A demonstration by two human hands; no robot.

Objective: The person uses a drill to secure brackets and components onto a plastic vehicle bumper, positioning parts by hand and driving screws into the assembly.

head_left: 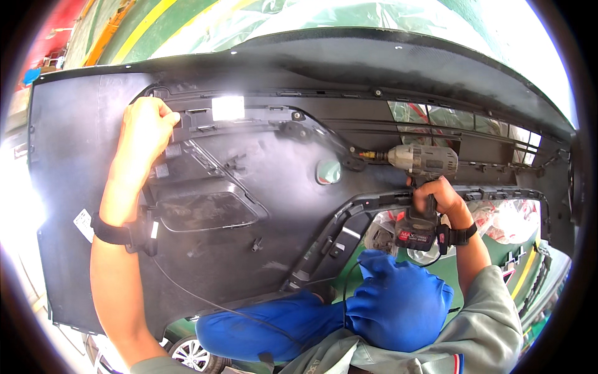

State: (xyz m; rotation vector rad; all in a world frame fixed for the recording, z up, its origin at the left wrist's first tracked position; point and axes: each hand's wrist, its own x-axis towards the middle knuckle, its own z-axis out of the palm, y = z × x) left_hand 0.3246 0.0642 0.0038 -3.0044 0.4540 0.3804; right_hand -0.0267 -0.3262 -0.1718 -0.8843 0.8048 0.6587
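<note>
The person's right hand (439, 194) is closed around the grip of a grey cordless impact driver (423, 159), with the fingers wrapped and no gap to see. This driver is above the right half of a black moulded bumper cover (224, 262), with its battery pack (414, 237) hanging over an opening in the cover. The bit (372, 155) points to the left, and its tip is at a small fastener spot near the middle of the cover; whether they touch, one cannot tell.

The left hand (148, 118) is at the upper left part of the cover, beside the end of a clipped strip (199, 118). Its fingers are curled inward with the thumb near the index finger; how tightly they close, and whether they hold something small, cannot be told.

A white label (228, 108) lies on the cover, to the right of this hand. Clear plastic sheeting (349, 25) spreads beyond the cover's far edge.
</note>
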